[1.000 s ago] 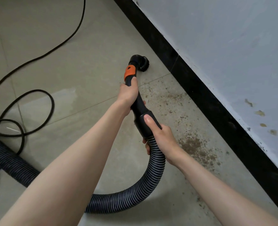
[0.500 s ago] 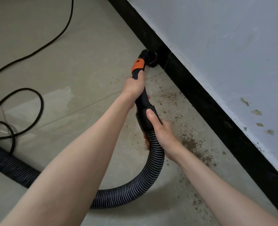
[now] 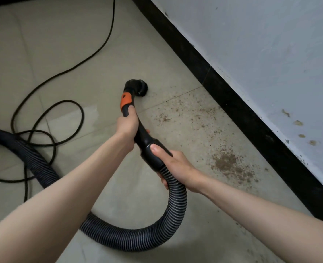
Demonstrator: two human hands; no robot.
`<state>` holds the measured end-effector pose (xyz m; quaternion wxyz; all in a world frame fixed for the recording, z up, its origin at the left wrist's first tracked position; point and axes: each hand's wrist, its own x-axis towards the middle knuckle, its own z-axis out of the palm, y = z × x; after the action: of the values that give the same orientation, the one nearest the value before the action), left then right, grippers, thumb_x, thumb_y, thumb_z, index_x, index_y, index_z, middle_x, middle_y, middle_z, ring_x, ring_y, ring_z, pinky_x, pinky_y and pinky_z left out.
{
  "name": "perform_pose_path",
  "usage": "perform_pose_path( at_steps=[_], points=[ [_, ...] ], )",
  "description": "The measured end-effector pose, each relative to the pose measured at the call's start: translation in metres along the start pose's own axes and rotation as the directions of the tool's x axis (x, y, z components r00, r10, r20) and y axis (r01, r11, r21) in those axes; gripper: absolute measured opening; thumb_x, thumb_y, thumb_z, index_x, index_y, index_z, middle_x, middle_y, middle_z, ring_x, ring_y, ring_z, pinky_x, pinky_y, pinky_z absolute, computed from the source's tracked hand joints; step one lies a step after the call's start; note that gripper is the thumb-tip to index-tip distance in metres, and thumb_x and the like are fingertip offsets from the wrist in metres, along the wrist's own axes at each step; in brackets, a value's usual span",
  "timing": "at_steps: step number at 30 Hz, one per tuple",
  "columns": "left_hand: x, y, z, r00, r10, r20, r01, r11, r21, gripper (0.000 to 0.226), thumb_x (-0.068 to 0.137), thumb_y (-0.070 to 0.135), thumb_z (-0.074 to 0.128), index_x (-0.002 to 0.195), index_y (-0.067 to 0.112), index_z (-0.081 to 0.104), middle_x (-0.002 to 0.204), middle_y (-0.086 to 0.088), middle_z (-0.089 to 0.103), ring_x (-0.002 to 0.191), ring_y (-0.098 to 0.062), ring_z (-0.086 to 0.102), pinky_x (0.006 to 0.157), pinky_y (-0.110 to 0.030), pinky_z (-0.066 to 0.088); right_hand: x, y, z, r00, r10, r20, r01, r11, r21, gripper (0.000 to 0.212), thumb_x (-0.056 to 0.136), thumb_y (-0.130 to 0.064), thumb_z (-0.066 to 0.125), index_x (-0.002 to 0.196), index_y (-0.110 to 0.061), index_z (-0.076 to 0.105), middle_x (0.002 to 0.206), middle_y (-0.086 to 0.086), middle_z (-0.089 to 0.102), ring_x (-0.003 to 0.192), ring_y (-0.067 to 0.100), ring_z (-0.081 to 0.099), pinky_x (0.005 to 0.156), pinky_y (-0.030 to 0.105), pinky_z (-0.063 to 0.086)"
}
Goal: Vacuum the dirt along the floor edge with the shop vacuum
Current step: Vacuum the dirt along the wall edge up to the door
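The black curved plastic vacuum wand (image 3: 140, 130) is held by both bare hands above the beige tiled floor (image 3: 52, 54). The left hand (image 3: 127, 124) is wrapped tightly around the upper part of the wand, just below the orange plastic collar (image 3: 126, 100), with the thumb laid along the tube towards that collar. The right hand (image 3: 173, 164) is curled around the wide black cuff (image 3: 153, 152) where the wand meets the ribbed dark grey flexible hose (image 3: 177, 202); its thumb is pressed flat along the top of the cuff and its fingers are closed underneath. The round black brush nozzle (image 3: 140, 88) at the wand's tip is seen low over the floor, close to a tile joint and well apart from the black skirting strip (image 3: 232, 103) at the foot of the pale grey painted wall (image 3: 261, 54); contact with the floor cannot be judged. Brown scattered dirt (image 3: 230, 164) is spread over the tile between the hands and the skirting, with the densest patch beside the right wrist. The hose is looped behind the forearms and led off to the left, where a thin black power cord (image 3: 48, 114) is lying in loose coils.
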<state>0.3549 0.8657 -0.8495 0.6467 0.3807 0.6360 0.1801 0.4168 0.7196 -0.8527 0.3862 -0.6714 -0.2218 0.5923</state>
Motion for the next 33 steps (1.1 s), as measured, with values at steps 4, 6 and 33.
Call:
perform_pose_path(
  at_steps=[4, 6, 33],
  points=[
    [-0.021, -0.011, -0.003, 0.999, -0.029, 0.019, 0.03, 0.999, -0.02, 0.054, 0.099, 0.044, 0.038, 0.134, 0.003, 0.036, 0.101, -0.015, 0.056, 0.052, -0.022, 0.059, 0.052, -0.029, 0.051, -0.022, 0.006, 0.001, 1.0, -0.002, -0.002, 0.002, 1.0, -0.002, 0.048, 0.089, -0.055, 0.056, 0.079, -0.008, 0.051, 0.054, 0.006, 0.052, 0.04, 0.017, 0.048, 0.042, 0.025, 0.043],
    [-0.023, -0.009, 0.0, 0.999, -0.039, 0.026, 0.04, 0.999, -0.026, 0.053, 0.099, 0.044, 0.037, 0.133, 0.004, 0.036, 0.104, -0.014, 0.057, 0.049, -0.021, 0.06, 0.044, -0.025, 0.05, -0.024, 0.002, -0.004, 1.0, 0.007, -0.015, -0.007, 1.0, -0.021, 0.048, 0.089, -0.054, 0.055, 0.079, -0.007, 0.051, 0.054, 0.007, 0.051, 0.039, 0.017, 0.048, 0.041, 0.025, 0.043],
    [0.005, 0.011, 0.124, 0.971, 0.021, 0.237, -0.056, 0.989, 0.14, 0.045, 0.098, 0.047, 0.038, 0.123, 0.01, 0.035, 0.092, -0.008, 0.056, 0.062, -0.022, 0.065, 0.055, -0.029, 0.057, -0.008, 0.013, -0.087, 0.963, 0.03, -0.267, 0.012, 0.988, 0.154, 0.059, 0.084, -0.06, 0.054, 0.071, -0.003, 0.058, 0.055, 0.013, 0.054, 0.041, 0.022, 0.051, 0.046, 0.027, 0.044]
  ],
)
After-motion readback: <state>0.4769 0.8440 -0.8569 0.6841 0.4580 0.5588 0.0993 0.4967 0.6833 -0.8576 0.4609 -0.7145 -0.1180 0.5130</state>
